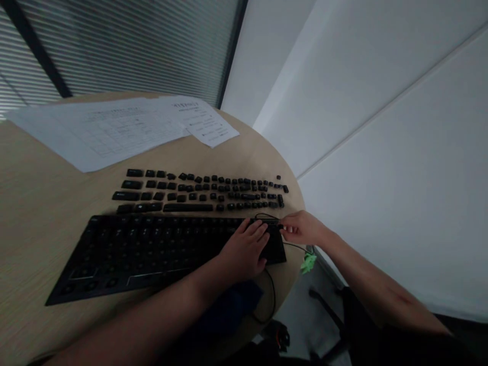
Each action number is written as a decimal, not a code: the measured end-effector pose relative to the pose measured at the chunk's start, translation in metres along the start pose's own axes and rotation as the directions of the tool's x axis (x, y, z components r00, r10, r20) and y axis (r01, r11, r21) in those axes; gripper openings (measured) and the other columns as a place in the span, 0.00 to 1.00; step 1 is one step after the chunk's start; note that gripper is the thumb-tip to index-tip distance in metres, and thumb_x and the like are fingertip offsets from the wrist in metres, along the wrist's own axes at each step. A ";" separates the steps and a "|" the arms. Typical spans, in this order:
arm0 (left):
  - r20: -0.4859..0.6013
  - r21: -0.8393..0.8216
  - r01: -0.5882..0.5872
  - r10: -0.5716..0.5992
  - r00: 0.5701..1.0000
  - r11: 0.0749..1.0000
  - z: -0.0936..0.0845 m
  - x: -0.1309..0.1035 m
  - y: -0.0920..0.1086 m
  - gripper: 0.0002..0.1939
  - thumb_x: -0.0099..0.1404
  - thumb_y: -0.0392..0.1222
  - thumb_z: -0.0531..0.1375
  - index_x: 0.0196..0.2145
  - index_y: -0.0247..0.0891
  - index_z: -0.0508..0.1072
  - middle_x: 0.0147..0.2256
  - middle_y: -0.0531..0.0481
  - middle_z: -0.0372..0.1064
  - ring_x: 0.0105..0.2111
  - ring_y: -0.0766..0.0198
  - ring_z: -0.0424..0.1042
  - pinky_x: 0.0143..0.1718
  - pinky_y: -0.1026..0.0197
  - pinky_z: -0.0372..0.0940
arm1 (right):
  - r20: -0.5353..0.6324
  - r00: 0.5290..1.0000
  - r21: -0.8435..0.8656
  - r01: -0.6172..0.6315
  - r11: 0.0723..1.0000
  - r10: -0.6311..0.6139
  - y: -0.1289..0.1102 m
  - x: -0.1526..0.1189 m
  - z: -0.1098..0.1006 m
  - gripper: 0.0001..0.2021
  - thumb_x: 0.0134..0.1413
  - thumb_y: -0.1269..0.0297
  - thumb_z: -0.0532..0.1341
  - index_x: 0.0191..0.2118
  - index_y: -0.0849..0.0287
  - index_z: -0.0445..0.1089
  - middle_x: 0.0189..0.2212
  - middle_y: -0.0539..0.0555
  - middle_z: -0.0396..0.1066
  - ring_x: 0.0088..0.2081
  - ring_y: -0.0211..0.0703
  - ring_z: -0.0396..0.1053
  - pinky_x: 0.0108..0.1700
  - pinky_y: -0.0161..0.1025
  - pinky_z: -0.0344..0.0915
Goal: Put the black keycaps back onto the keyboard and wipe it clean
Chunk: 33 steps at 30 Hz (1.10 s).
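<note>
A black keyboard lies along the table, with bare key positions where keycaps are off. Behind it, loose black keycaps are set out in several uneven rows. My left hand rests on the keyboard's right part, fingers stretched out over its surface. At the keyboard's far right corner, my right hand has thumb and fingers pinched together. A small dark bit shows at those fingertips, too dim to name. A thin black cable curls past the keyboard's right end.
Printed paper sheets lie on the round wooden table at the back left. Dark blue cloth sits by the near edge. A green crumpled thing is just beyond the right edge, near a white wall.
</note>
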<state>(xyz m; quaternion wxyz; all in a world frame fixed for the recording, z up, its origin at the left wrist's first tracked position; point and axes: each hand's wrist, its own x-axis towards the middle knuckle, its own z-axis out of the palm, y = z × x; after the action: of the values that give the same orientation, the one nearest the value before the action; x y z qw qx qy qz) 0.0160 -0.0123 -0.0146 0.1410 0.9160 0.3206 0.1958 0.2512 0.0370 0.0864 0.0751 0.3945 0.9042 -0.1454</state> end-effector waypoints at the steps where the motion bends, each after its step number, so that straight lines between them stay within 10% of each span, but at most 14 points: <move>1: 0.007 0.007 0.004 -0.004 1.000 1.000 -0.001 0.000 0.000 0.32 0.67 0.55 0.58 0.63 0.35 0.67 0.68 0.37 0.60 0.68 0.45 0.55 0.71 0.41 0.40 | -0.040 0.998 0.034 -0.040 0.999 0.042 -0.002 -0.005 0.008 0.13 0.63 0.61 0.56 0.38 0.61 0.76 0.25 0.54 0.75 0.25 0.39 0.72 0.32 0.33 0.67; 8: 0.059 0.023 -0.001 0.000 0.998 1.000 -0.020 0.005 0.000 0.31 0.66 0.54 0.62 0.62 0.36 0.68 0.67 0.35 0.61 0.68 0.44 0.57 0.69 0.41 0.47 | -0.311 0.914 0.252 -0.185 0.950 0.260 -0.030 -0.025 0.039 0.11 0.62 0.62 0.58 0.44 0.59 0.76 0.33 0.55 0.78 0.28 0.39 0.74 0.33 0.33 0.71; 18: -0.048 -0.245 0.139 -0.156 0.987 0.960 -0.102 0.017 0.011 0.13 0.68 0.42 0.59 0.46 0.40 0.80 0.45 0.47 0.80 0.46 0.55 0.78 0.52 0.53 0.70 | -0.456 0.810 0.238 -0.288 0.927 0.369 -0.096 -0.027 0.031 0.08 0.59 0.66 0.61 0.43 0.58 0.76 0.32 0.53 0.77 0.32 0.42 0.74 0.36 0.35 0.67; 26: 0.304 -0.679 0.473 -0.372 0.877 0.562 -0.102 0.021 0.013 0.15 0.59 0.51 0.65 0.37 0.37 0.82 0.25 0.51 0.75 0.26 0.60 0.73 0.26 0.62 0.67 | -0.485 0.809 0.143 -0.302 0.943 0.332 -0.126 -0.025 0.011 0.09 0.61 0.71 0.61 0.44 0.58 0.76 0.38 0.55 0.79 0.39 0.47 0.77 0.39 0.39 0.68; 33: 0.399 -0.799 0.500 -0.328 0.856 0.334 -0.091 0.022 0.003 0.23 0.57 0.56 0.67 0.44 0.37 0.80 0.35 0.44 0.78 0.32 0.61 0.75 0.24 0.65 0.66 | -0.678 0.662 0.299 -0.148 0.943 0.319 -0.117 -0.027 0.025 0.12 0.63 0.69 0.64 0.50 0.54 0.77 0.42 0.54 0.81 0.40 0.45 0.79 0.43 0.39 0.74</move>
<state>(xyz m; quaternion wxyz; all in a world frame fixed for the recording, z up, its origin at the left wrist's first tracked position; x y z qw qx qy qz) -0.0076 0.0120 0.0731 0.6653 0.6059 0.3807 0.2131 0.1841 -0.0649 0.0933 -0.3094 0.5386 0.7808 -0.0668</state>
